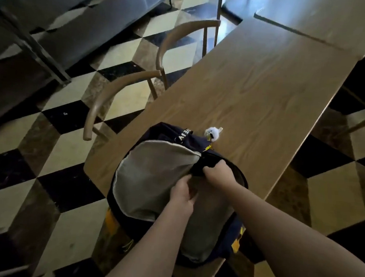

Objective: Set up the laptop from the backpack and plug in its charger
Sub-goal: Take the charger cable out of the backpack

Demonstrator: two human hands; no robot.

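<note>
A dark navy backpack (169, 135) lies on the near end of a long wooden table (255, 96). Its main compartment is unzipped, and the grey lining (153, 175) of the front flap is folded open to the left. My right hand (217, 172) is closed on the dark edge of the opening near the top. My left hand (183, 195) reaches into the opening with its fingers partly hidden inside. A white fluffy charm (212, 134) hangs from the bag's top. No laptop or charger is visible.
Two wooden chairs with curved backs (120, 88) (182, 32) stand along the table's left side. A second table (328, 16) abuts the far end. The floor is black, cream and brown tile. Dark furniture stands at the upper left.
</note>
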